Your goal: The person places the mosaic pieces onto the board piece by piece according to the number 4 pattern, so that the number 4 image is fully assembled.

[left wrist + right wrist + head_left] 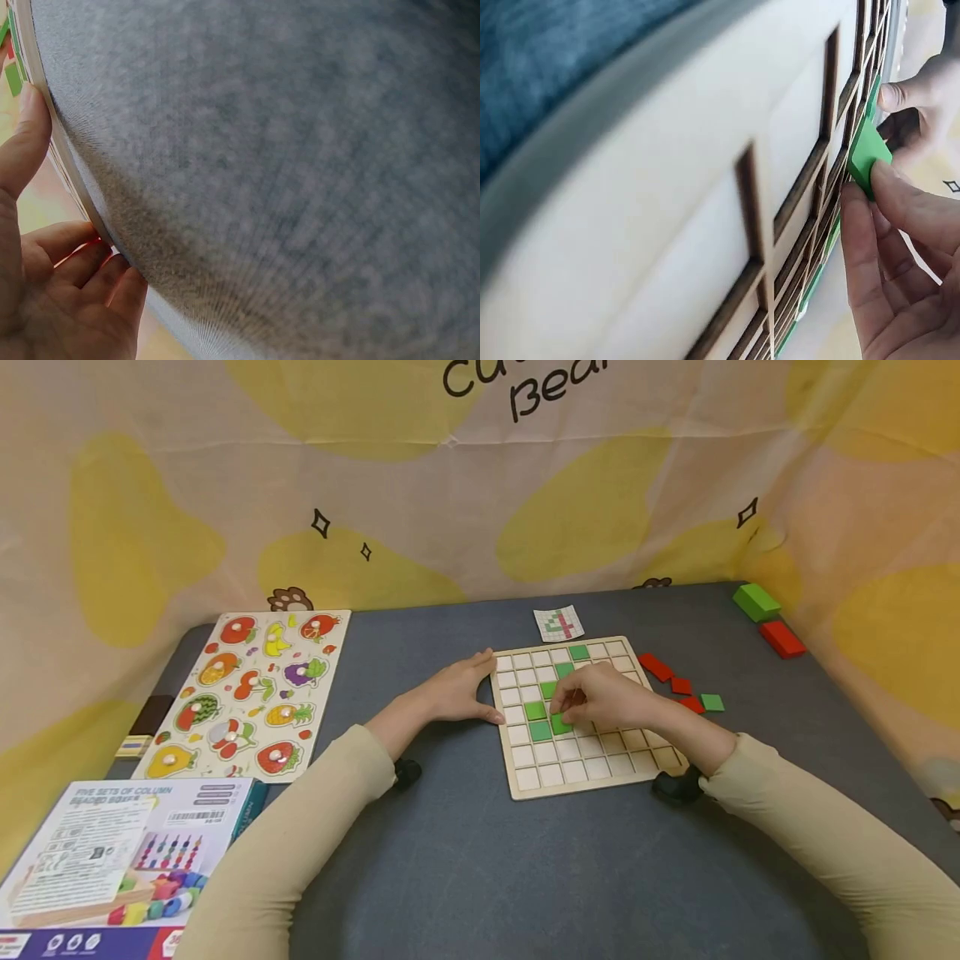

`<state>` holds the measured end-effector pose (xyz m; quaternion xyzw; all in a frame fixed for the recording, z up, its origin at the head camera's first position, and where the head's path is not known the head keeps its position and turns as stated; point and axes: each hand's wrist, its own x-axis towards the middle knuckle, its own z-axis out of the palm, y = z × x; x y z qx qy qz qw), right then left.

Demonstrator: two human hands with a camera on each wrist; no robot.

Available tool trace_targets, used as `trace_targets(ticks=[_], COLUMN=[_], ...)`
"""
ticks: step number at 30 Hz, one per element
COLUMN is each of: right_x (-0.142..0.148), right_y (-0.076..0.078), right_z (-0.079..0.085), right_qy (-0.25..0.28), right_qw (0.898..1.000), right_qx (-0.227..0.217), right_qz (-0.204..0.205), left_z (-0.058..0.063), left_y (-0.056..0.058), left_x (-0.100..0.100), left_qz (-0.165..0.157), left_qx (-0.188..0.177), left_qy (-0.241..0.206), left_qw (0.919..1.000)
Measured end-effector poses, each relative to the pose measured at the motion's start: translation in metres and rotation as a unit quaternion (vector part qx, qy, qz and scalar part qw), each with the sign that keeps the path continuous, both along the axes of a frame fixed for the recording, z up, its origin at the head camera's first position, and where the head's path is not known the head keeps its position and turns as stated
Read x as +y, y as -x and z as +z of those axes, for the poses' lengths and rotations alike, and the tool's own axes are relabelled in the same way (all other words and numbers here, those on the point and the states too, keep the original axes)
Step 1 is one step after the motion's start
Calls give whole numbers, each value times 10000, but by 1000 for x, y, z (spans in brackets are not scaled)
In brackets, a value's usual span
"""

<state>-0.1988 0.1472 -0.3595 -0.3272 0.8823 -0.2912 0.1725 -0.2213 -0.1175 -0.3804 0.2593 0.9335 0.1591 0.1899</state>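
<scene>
A wooden grid board (551, 774) with white square cells lies on the dark table, several green tiles (535, 710) set in a slanting row of its cells. Between thumb and fingertips, my right hand (611, 697) pinches a green square tile (868, 156), tilted against the grid in the right wrist view. My left hand (453, 689) touches the board's left edge, thumb (31, 127) and fingertips along its side, fingers loosely extended. Behind the board is a small card (558, 624) printed with a green and red grid pattern.
Right of the board lie several red tiles (656, 667) and one green tile (712, 702). A green block (757, 602) and a red block (782, 639) stand near the far right edge. At left are a fruit puzzle board (247, 693) and a bead toy box (112, 860).
</scene>
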Motion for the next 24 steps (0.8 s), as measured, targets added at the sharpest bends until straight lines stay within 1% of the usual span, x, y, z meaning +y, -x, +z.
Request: trace_targets(ticks=[5,10,14,18,22,24], right_x=[-1,1,7,30,65,85], right_y=[-2,-2,-1,7,19,25], right_z=[-1,-6,-6,-1,8,12], right_qy=[-83,-109,-187,-207,-315,-374], right_qw=[9999,9997,9996,9995,9968,9943], right_qx=[71,157,159,208,319,252], right_qz=[6,146,148,-141,-655,-964], left_z=[1,1,0,0,1,1], left_y=[0,0,0,0,-1,0], left_x=[-1,-1,-1,0,0,-1], left_qz=[9,10,8,6,-3,1], left_qx=[-22,-37,-24,-26,-44,-37], left_qy=[32,26,12,10,-20,-25], left_qw=[10000,10000,10000,10000,10000,10000])
